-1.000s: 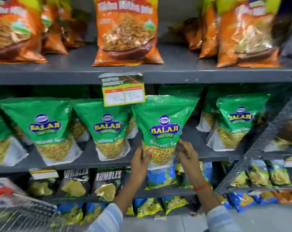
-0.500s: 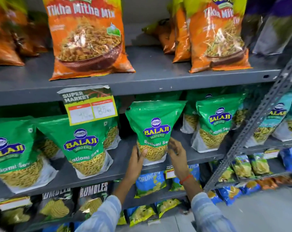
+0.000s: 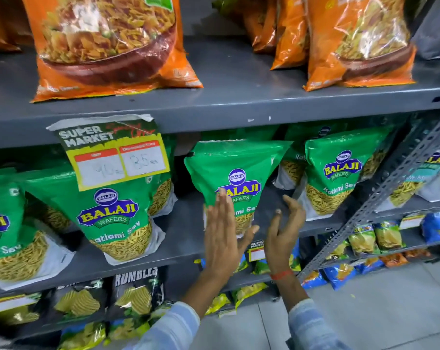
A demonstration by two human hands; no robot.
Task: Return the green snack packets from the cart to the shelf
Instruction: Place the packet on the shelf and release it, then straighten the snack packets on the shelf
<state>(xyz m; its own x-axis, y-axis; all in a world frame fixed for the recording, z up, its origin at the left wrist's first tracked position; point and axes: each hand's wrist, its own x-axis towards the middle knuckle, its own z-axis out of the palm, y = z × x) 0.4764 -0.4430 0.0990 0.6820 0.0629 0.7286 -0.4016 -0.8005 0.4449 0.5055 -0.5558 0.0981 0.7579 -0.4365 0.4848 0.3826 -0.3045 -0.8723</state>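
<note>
we have one head-worn view, close to the grey shelf point(image 3: 239, 102), facing it and tilted down toward the floor point(image 3: 390, 299).

Two bare hands show, each on a forearm uncovered from the wrist up to a pushed-back cuff. The left hand point(image 3: 220, 238) carries no ring, band or watch. The right hand point(image 3: 283, 236) has a thin red-orange thread band point(image 3: 281, 274) tied around its wrist, slightly frayed in look. Both arms wear long shirt sleeves of soft woven cloth in pale blue and white stripes or checks: the left striped sleeve point(image 3: 169, 329) and the right striped sleeve point(image 3: 312, 327), whose pattern is blurred. The fingernails are short and unpainted.
</note>
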